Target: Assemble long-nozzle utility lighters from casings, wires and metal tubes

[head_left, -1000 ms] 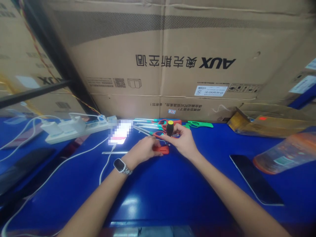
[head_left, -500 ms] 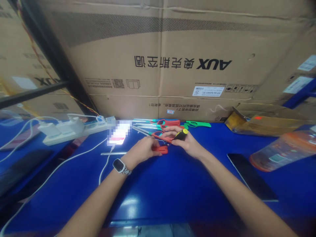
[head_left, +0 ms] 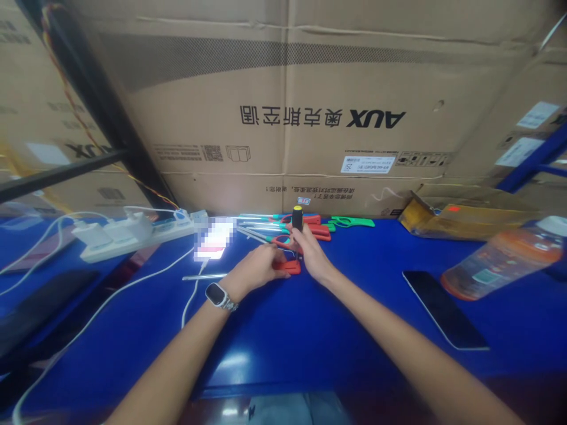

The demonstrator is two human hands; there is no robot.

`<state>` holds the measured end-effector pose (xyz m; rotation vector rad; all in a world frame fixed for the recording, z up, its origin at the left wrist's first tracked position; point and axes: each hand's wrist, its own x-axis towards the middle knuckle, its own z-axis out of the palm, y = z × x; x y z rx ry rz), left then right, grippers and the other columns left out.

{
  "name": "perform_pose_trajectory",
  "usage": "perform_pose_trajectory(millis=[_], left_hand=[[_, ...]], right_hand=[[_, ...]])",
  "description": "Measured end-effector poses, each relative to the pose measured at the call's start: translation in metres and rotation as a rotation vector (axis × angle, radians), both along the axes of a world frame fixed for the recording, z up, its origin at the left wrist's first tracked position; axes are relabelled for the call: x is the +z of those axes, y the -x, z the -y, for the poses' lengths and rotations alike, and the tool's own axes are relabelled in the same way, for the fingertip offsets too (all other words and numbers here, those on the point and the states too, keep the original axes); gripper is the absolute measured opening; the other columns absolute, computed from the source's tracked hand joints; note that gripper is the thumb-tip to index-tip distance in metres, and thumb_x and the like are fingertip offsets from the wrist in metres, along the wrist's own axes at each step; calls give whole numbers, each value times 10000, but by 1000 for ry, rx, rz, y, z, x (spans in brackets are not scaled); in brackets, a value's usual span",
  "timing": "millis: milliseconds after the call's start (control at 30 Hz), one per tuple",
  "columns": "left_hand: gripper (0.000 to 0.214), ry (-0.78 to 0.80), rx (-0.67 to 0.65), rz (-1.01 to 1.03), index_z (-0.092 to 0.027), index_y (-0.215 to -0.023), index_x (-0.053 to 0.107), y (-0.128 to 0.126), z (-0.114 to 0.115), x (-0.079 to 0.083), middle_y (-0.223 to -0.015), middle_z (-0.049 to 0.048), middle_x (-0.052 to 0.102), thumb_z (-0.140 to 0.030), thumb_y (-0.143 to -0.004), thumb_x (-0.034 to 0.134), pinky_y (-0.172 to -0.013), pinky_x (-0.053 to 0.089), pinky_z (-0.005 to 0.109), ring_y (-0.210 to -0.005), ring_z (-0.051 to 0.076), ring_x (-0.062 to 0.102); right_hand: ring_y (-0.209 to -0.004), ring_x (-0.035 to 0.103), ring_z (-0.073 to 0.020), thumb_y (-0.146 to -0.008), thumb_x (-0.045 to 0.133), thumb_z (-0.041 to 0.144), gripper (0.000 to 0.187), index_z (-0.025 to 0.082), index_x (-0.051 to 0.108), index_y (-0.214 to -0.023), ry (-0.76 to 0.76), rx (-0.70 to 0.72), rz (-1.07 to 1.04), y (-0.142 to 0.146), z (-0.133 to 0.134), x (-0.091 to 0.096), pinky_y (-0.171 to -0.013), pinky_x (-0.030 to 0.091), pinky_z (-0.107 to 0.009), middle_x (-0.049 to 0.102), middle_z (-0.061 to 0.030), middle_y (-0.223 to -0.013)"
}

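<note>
Gripping the upright black-handled, yellow-capped screwdriver (head_left: 297, 219), your right hand (head_left: 311, 251) is holding it over the right end of the flat red plastic lighter body (head_left: 290, 268). Your left hand (head_left: 257, 268) is pinching that body's left part against the glossy blue tabletop (head_left: 283, 342). Half a second ago the screwdriver was leaning to the right across your right hand; now it is standing vertical, and your right hand is sitting closer to the body. Your left hand is staying put. Your right fingers are hiding most of the shaft, and where its tip is meeting the body is hard to make out. Your left hand is covering the body's left end; a thin silver metal rod (head_left: 204, 277) is emerging beyond it on the left. Blurry pixelation is obscuring the lit phone screen (head_left: 217, 239) on the far left.
</note>
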<state>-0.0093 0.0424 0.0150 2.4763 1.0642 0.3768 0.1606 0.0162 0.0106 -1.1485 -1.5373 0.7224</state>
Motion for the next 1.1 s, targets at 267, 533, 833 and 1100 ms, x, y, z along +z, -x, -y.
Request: perform_pose_trajectory(millis=[267,533,833,1100], left_hand=[[229,5,-7,-21,-182,-824,698,-1,-1,0,-821,31,700,-382,-750,781,-680,422,296,-752,201,617],[235,-17,-4,-56,-182,-835,698,-2,2,3,-839,40,699,-398,-765,760,-667,425,293,-741,204,615],[379,-25,2,-107,-228,-1079,716,16,-1,9,-1088,68,700,-380,-738,782,-833,459,337,-954,256,648],[296,-79,-52,-10,-225,-1187,680,19,4,22,-1103,90,639,-304,-912,606,-852,487,343,-934,229,634]], right_hand=[[-893,676,-213,-817,703,396,254,176,737,-939,-2,118,96,-33,15,33,-840,507,-345,755,-52,-960],[-574,520,-136,-733,755,409,294,172,610,-637,-85,-205,84,-19,12,18,-560,399,-262,595,12,-593],[-626,550,-167,-894,550,530,354,188,642,-884,-132,-290,143,-24,30,40,-585,412,-277,631,-32,-712],[-470,385,-99,-804,660,517,432,205,470,-574,294,87,711,-65,70,15,-495,221,-251,470,55,-495]])
